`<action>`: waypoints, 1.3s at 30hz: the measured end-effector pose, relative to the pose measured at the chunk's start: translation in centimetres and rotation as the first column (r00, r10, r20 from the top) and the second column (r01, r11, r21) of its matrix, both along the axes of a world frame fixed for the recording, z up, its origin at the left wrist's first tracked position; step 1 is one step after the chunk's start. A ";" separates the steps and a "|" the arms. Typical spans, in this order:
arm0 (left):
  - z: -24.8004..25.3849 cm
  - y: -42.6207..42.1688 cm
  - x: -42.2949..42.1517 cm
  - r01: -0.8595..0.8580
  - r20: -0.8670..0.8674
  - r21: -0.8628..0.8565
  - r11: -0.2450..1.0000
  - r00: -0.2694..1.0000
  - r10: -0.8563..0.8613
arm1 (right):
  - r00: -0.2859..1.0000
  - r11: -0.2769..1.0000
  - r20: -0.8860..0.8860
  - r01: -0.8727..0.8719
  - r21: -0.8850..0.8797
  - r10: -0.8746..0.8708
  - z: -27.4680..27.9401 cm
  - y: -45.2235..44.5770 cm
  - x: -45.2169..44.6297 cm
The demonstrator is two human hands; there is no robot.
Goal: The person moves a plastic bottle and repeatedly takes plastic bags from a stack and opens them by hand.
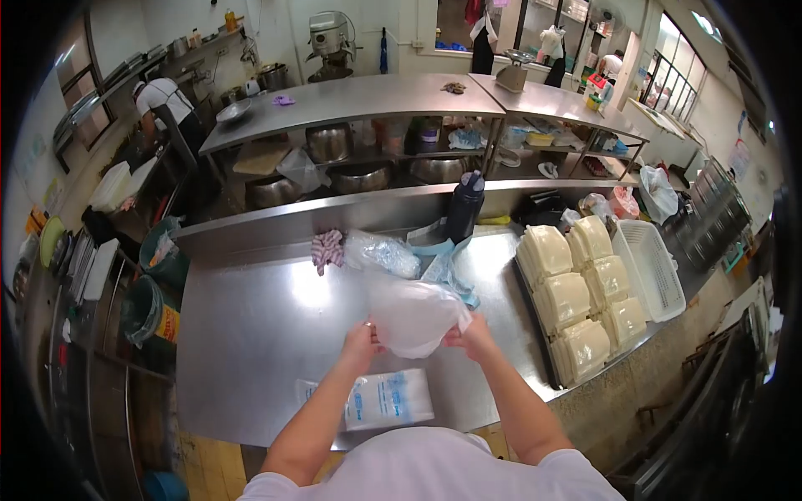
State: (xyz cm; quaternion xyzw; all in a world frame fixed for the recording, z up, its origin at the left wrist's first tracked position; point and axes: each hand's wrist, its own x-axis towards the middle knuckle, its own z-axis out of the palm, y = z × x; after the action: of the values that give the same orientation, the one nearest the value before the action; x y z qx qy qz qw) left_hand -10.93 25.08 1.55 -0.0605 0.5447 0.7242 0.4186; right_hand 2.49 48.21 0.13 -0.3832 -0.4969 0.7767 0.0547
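A thin, whitish plastic bag (pixel 416 316) is spread between my two hands above the steel table (pixel 242 334). My left hand (pixel 361 346) is closed on its left edge, and my right hand (pixel 473 336) pinches the right edge. The bag looks puffed out; I cannot make out anything inside. Just below it, near my body, lies a flat pack of clear plastic bags (pixel 391 399) with blue print. Behind the bag are a crumpled clear plastic bag (pixel 383 254) and torn blue-and-white plastic packaging (pixel 451 269).
To the right, several plastic-wrapped stacks of pale square sheets (pixel 561 301) sit on a dark tray, beside a white plastic basket (pixel 650 271). A dark bottle (pixel 465 209) and a striped cloth (pixel 327 250) stand toward the back. Another person (pixel 167 108) works at far left.
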 end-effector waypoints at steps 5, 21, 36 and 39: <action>-2.4 -4.7 5.2 -0.021 -0.548 -0.413 0.911 0.804 -0.230 | 0.726 0.668 0.547 -0.652 0.357 0.416 -5.0 -6.8 5.1; 0.2 -6.4 12.4 0.103 -0.808 -0.475 0.874 0.342 -0.480 | 0.972 0.944 -0.204 -0.048 0.328 0.120 3.7 -7.7 11.7; 11.5 -1.1 11.5 0.421 -0.573 0.413 0.807 0.810 -0.130 | 0.990 0.448 -0.096 0.040 0.893 0.102 13.6 -10.2 10.2; 12.3 -1.3 10.8 0.253 -0.123 0.756 0.604 0.961 -0.248 | 0.994 0.486 -0.037 -0.017 0.874 0.102 14.7 -10.2 9.6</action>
State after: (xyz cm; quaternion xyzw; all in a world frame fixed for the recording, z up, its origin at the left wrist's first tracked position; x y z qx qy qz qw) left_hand -0.10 23.83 13.86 0.2006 0.1917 0.8202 0.5003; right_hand 12.06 38.04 14.82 -0.2524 -0.8316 0.4355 0.2348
